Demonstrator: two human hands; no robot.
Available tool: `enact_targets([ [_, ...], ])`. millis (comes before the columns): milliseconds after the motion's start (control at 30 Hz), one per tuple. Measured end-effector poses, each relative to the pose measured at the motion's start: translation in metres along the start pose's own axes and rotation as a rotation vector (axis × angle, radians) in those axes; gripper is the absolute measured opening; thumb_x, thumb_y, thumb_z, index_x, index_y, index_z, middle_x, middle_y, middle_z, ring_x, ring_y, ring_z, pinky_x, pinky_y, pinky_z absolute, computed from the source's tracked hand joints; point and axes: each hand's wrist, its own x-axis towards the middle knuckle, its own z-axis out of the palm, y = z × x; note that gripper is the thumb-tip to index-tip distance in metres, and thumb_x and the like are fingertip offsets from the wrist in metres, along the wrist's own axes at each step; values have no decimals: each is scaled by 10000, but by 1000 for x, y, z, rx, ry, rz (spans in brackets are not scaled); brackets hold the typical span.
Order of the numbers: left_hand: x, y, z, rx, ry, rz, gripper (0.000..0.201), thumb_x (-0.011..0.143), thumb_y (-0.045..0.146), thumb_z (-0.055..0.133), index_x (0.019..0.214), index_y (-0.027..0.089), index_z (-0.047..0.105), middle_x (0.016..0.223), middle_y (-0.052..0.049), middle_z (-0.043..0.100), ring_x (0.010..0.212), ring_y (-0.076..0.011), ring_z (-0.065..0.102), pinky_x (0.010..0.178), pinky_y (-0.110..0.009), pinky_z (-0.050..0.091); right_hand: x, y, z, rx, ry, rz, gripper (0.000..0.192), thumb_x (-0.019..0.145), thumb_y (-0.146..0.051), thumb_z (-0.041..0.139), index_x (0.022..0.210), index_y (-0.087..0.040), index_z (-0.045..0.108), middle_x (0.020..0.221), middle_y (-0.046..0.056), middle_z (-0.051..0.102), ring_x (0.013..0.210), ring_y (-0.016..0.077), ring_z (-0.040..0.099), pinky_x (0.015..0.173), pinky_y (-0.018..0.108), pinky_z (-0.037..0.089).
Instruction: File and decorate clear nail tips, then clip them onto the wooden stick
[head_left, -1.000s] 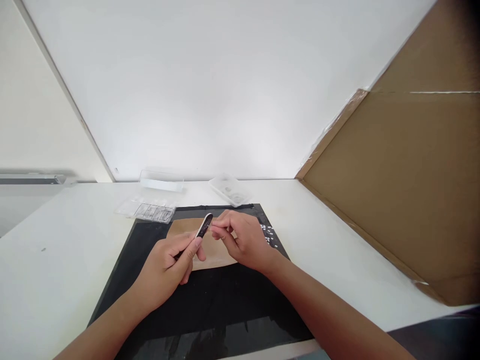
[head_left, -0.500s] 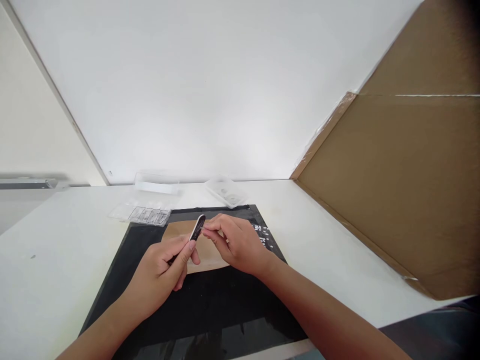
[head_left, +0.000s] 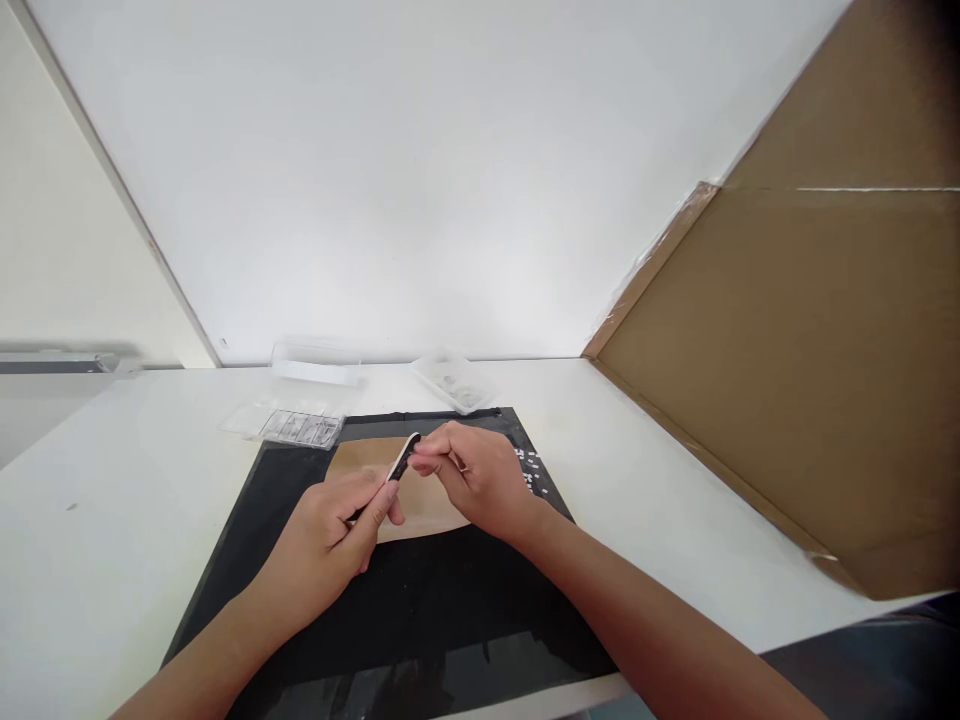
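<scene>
1. Strip [head_left: 403, 460], dark with a pale edge, is tilted upward over the white worktop [head_left: 135, 480], between both hands.
2. Black mat [head_left: 435, 600] lies beneath them.
3. Tan sheet [head_left: 427, 515] rests on the mat.
4. Left hand [head_left: 334, 520]: grip pinching the strip.
5. Right hand [head_left: 476, 475]: narrow grip at the strip's upper end; I cannot tell whether it holds anything.
6. White bits [head_left: 527, 478] scatter beside the right hand.

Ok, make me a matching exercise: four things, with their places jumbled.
1. slim black stick with a white edge
2. small white pieces
3. large brown cardboard panel
4. shallow translucent plastic tray

A. right side of the flat black mat
B. back of the white table
C. in the left hand
D. upright, far right

Pairs: 1-C, 2-A, 3-D, 4-B
</scene>
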Motion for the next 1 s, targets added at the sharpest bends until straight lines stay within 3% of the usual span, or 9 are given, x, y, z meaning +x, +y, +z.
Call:
enact_targets([
  [133,0,-1,1,-51,-25,-57,435,1068,506,438,842,219,673,462,74,518,454,-112,519,639,-240,445,0,-3,-2,-24,41,60,234,996,-431,665,860,-242,693,799,-13,769,696,130,703,650,249,477],
  [300,-3,-1,2,-158,-95,-147,444,1069,546,417,896,225,671,426,86,521,425,-107,496,633,-231,451,-4,-1,6,-120,73,-3,242,1020,-415,630,861,-234,642,880,9,798,767,152,732,700,269,474],
  [400,-3,-1,3,-148,-93,-175,434,1061,552,428,908,224,668,420,87,525,411,-106,489,616,-231,448,-8,2,10,-180,47,-53,260,1027,-399,622,830,-230,603,830,-1,789,726,147,710,684,275,440],
  [533,-3,-2,4,-93,-77,-162,431,1059,530,428,853,217,641,430,83,508,406,-108,486,595,-235,444,-7,3,11,-233,24,-123,251,1045,-355,587,830,-228,566,739,-28,747,617,128,628,640,297,371],
  [700,-3,-1,5,-79,-51,-116,427,1057,504,431,787,210,583,465,76,487,410,-101,471,541,-230,411,-4,0,9,-238,102,-89,239,1057,-300,552,833,-225,517,773,-23,753,647,128,627,693,317,354],
  [833,-3,1,3,-98,-37,-96,431,1062,496,417,777,207,562,474,75,476,400,-93,455,516,-220,404,-3,-4,11,-235,6,-175,237,1045,-293,573,829,-221,509,736,-34,728,641,121,631,658,325,314],
  [1000,-3,3,2,-102,-34,-101,420,1064,485,422,770,209,540,463,79,461,392,-89,452,495,-207,403,-2,-5,11,-252,63,-110,260,1062,-304,536,819,-217,510,750,-23,740,661,122,650,681,330,316],
])
